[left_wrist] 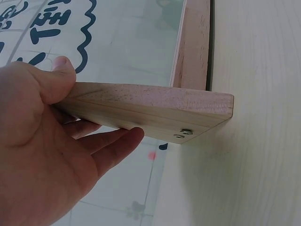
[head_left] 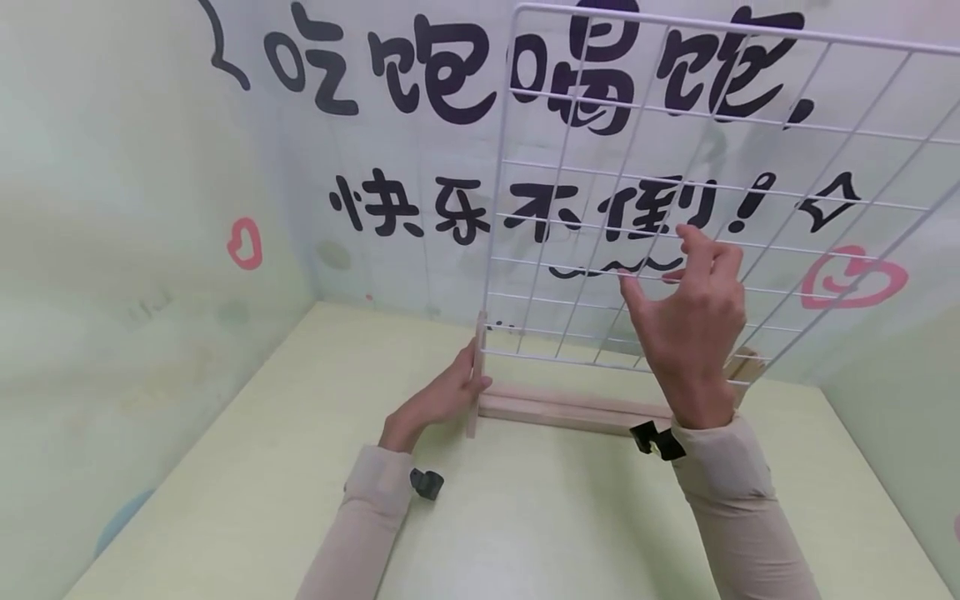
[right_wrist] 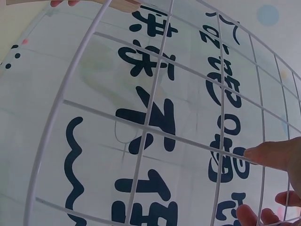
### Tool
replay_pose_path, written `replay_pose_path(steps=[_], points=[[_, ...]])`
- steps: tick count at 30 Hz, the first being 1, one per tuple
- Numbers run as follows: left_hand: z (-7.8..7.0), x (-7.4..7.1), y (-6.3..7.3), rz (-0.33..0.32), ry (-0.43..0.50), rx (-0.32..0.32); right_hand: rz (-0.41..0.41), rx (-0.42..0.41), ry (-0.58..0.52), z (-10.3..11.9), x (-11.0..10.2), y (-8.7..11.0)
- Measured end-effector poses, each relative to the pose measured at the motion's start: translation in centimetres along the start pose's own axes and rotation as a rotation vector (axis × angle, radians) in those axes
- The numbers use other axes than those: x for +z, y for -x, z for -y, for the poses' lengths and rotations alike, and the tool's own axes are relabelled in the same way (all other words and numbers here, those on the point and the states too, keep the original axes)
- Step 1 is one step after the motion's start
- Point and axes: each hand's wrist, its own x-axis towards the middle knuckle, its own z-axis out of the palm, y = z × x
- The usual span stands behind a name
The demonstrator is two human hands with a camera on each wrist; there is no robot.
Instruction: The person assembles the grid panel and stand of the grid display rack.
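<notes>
A white wire grid panel (head_left: 667,22) stands leaning in a wooden stand, its lower edge above the stand's crossbar (head_left: 562,412). My left hand (head_left: 442,392) pinches the stand's left end piece (left_wrist: 141,101), thumb on the upper edge and fingertips underneath; screw heads show in its outer face. At the panel's lower right my right hand (head_left: 697,325) grips the mesh (right_wrist: 146,127). In the right wrist view the thumb lies on the near side of a wire, with the other fingers behind. The right end piece (head_left: 746,367) is partly covered by my right wrist.
The pale tabletop (head_left: 540,517) lies in front of the stand. Behind it rises a light wall (head_left: 420,275) with large black characters and pink hearts. Side walls (head_left: 150,292) close in the left and right.
</notes>
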Motion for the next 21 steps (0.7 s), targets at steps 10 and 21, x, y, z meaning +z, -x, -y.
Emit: replay_pose_path(steps=[10, 21], points=[[0.3, 0.1, 0.6, 0.013, 0.023, 0.026, -0.012, -0.017, -0.004, 0.1, 0.5, -0.1], [-0.4, 0.0, 0.6, -0.010, -0.008, -0.001, -0.036, -0.034, 0.004, 0.1, 1.1, -0.9]])
